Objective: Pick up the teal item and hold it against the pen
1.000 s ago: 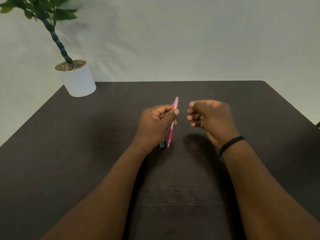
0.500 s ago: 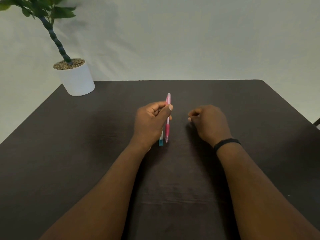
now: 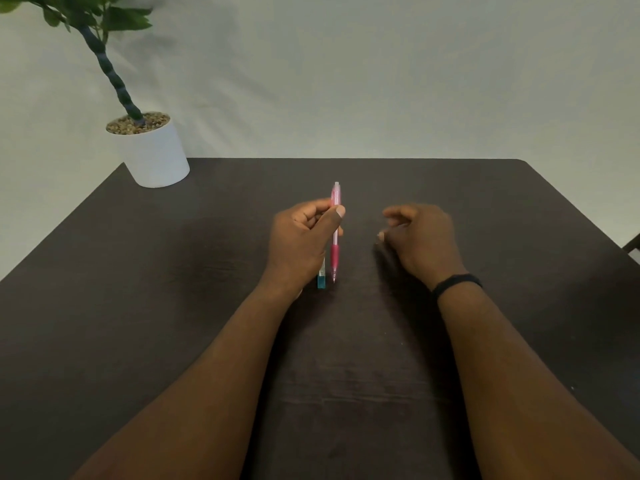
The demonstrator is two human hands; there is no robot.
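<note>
Plant: a green-leaved plant with a dark ridged stem in a white round pot (image 3: 156, 157) topped with pebbles stands at the far left corner of the dark brown wooden desk (image 3: 138, 306), well to the left of and beyond the pen.
Left hand: the left hand (image 3: 301, 244) sits left of the pen, its grip pinching the barrel between thumb and curled fingers.
Teal item: a small teal-ended piece (image 3: 321, 280) shows just left of the pen's tip, mostly hidden under the left hand; what it is cannot be told.
Pen: the slim pink translucent plastic pen (image 3: 335, 233) stands nearly upright at mid-desk, tip down close to the surface, darker pink sleeve near the tip.
Right hand: the right hand (image 3: 422, 240) lies right of the pen, apart from it, fingers loosely curled around nothing, its edge on the desk.
Band: a black wristband (image 3: 455, 284) circles the right wrist, right of and nearer than the pen.
</note>
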